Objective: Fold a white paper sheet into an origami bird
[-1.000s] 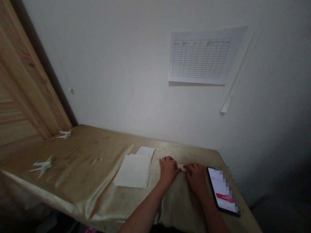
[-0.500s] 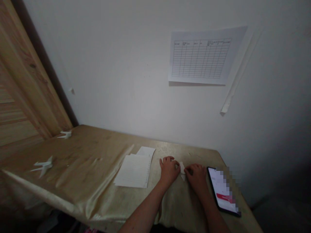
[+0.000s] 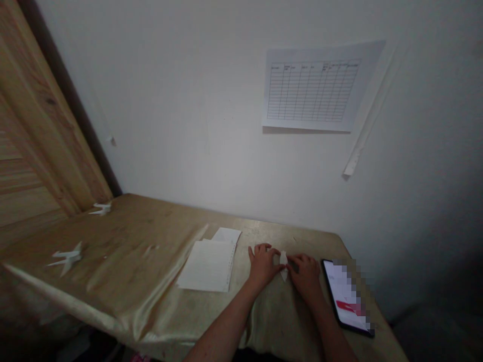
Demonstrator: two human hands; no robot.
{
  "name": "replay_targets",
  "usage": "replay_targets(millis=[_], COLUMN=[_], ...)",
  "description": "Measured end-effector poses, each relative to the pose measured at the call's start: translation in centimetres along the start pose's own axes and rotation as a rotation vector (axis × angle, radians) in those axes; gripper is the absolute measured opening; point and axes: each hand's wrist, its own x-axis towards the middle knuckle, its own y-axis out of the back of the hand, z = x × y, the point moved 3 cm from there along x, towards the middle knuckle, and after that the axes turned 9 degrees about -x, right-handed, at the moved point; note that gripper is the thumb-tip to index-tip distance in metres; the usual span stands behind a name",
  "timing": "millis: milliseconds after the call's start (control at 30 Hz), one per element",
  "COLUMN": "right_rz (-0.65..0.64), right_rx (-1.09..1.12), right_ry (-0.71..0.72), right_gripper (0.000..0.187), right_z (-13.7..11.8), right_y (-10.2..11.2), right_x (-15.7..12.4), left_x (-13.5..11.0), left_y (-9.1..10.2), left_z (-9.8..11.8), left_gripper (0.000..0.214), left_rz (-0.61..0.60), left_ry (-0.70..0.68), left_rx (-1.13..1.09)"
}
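A small folded piece of white paper (image 3: 283, 263) stands between my two hands on the tan cloth-covered table (image 3: 132, 261). My left hand (image 3: 263, 263) rests on the table at the paper's left side, its fingers curled against the paper. From the right, my right hand (image 3: 306, 272) pinches the same paper with bent fingers. Most of the folded paper is hidden by my fingers; only a narrow pointed strip shows.
A stack of white sheets (image 3: 209, 262) lies left of my hands. A phone (image 3: 346, 294) with a lit screen lies to the right near the table edge. Two folded paper figures (image 3: 66, 256) (image 3: 100, 208) sit far left. A printed grid sheet (image 3: 313, 90) hangs on the wall.
The folded paper was lying flat under my fingers; now it stands up as a narrow pointed strip between my hands, which have drawn closer together.
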Motion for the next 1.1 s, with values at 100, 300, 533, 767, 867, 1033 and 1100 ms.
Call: replay_targets(millis=[100, 300, 533, 767, 867, 1033, 1100], right_rz=[-0.002, -0.013, 0.016, 0.019, 0.028, 0.014, 0.018], right_rx=[0.011, 0.041, 0.074, 0.063, 0.059, 0.137, 0.158], right_ry=[-0.006, -0.023, -0.018, 0.000, 0.034, 0.085, 0.098], right_gripper=[0.025, 0.024, 0.020, 0.021, 0.021, 0.022, 0.022], right_z=[0.03, 0.03, -0.01, -0.06, -0.22, -0.39, -0.44], right_y=[-0.05, -0.06, -0.28, -0.30, -0.09, 0.33, 0.54], right_x=[0.04, 0.22, 0.05, 0.23, 0.38, 0.52, 0.49], left_x=[0.06, 0.19, 0.15, 0.18, 0.21, 0.21, 0.18], left_y=[0.01, 0.04, 0.22, 0.15, 0.15, 0.18, 0.23], left_z=[-0.06, 0.03, 0.09, 0.17, 0.12, 0.08, 0.12], left_gripper=[0.038, 0.021, 0.022, 0.010, 0.007, 0.008, 0.008], left_rz=[0.004, -0.007, 0.023, 0.030, 0.016, -0.027, -0.021], left_ry=[0.010, 0.014, 0.004, -0.001, -0.002, 0.017, 0.021], left_rx=[-0.006, -0.030, -0.058, -0.056, -0.062, -0.038, -0.036])
